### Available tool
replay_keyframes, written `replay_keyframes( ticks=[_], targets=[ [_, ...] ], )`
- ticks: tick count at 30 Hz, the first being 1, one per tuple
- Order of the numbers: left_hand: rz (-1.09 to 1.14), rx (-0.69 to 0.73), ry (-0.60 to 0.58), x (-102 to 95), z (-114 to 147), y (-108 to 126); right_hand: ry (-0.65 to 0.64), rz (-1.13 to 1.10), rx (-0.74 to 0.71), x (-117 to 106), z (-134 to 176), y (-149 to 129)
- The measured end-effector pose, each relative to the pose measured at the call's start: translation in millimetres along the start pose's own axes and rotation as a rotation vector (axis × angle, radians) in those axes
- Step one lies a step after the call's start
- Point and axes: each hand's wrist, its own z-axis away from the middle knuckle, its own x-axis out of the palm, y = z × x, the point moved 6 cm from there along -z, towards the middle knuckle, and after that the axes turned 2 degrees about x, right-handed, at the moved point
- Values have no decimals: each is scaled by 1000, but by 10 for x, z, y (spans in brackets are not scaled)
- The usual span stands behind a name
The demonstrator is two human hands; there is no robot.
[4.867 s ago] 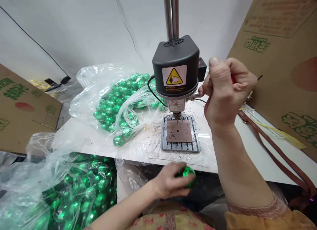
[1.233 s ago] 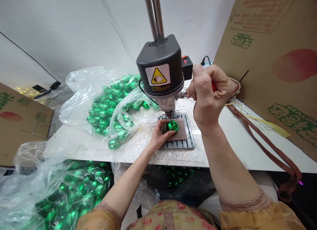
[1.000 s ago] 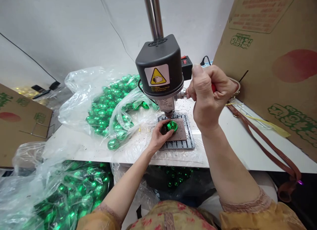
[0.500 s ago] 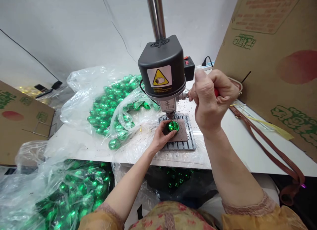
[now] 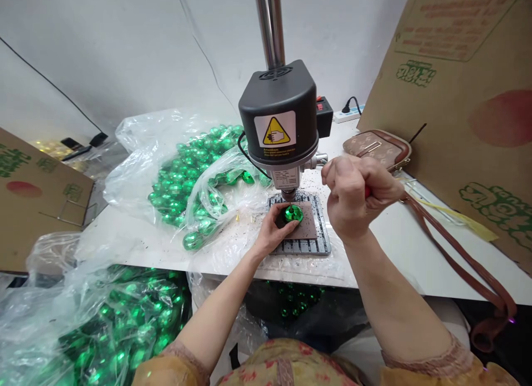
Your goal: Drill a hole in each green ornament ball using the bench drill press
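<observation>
A shiny green faceted ball (image 5: 294, 214) rests on a brown board (image 5: 308, 222) over the slotted metal base (image 5: 322, 245) of a small drill press (image 5: 277, 112). My left hand (image 5: 274, 228) pinches the ball from its left side, directly below the chuck (image 5: 288, 195). A thin bit appears to reach the ball's top. My right hand (image 5: 357, 195) is wrapped round the press's feed handle, whose red knob (image 5: 368, 191) shows a little between the fingers. Dark shavings lie scattered around the base.
Many green balls (image 5: 183, 175) in clear plastic bags lie left of the press, with more in a bag (image 5: 124, 319) below the table's edge. A patterned purse (image 5: 376, 148) with a brown strap (image 5: 457, 253) lies at right, beside a large cardboard box (image 5: 465, 109). Another box (image 5: 37, 203) stands far left.
My right hand has come down and slightly nearer with the feed handle, uncovering the purse. The chuck looks slightly lower over the ball. My left hand keeps its hold, and the view has shifted slightly.
</observation>
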Motion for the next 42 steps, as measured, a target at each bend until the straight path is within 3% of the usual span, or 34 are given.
replay_keyframes(
  ticks=[29,32,37,40,42],
  targets=[
    [-15,10,-2,-5,8,11,-23,-42,-180,-99,231,13],
    [-22,7,-5,-5,10,8,5,-2,-113,-74,168,-16],
    [-39,5,27,-13,-1,42,87,98,144,38,-155,-6],
    [-165,51,186,-111,165,149,65,112,204,92,-284,29],
    [-284,153,269,-162,427,259,47,120,197,98,-307,51]
  ],
)
